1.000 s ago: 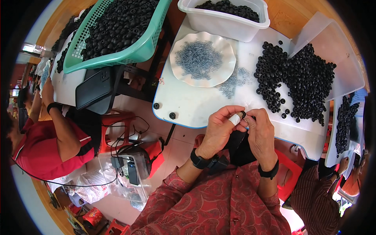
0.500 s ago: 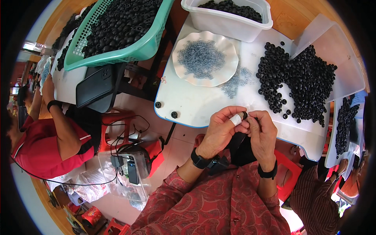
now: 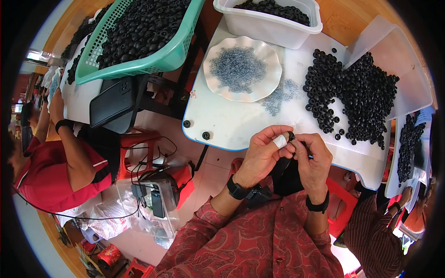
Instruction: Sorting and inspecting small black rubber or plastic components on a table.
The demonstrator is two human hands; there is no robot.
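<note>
Close together over the table's near edge, both hands are at work. My left hand (image 3: 260,155) pinches a small black ring-shaped piece (image 3: 290,136) between thumb and fingertips; white tape (image 3: 280,141) wraps one of its digits. Beside that piece, my right hand (image 3: 315,162) has thumb and index finger pressed together; anything between them is too small to make out. Beyond the hands stands a wavy-rimmed white plate (image 3: 214,84) of tiny translucent grey-blue pieces (image 3: 238,69). Many similar black pieces (image 3: 366,99) lie heaped to the right, partly in a tipped clear plastic bin (image 3: 408,69).
Loose translucent pieces (image 3: 278,97) lie beside the plate on the white table (image 3: 222,118). Two black pieces sit near its left corner. A white tub (image 3: 278,34) and a green basket (image 3: 139,69) hold more black pieces. A person in red (image 3: 65,171) sits at left; another sits at right.
My right hand has shifted slightly to the right, and its fingertips are a little farther from the black piece. My left hand stays nearly in place, keeping its grip.
</note>
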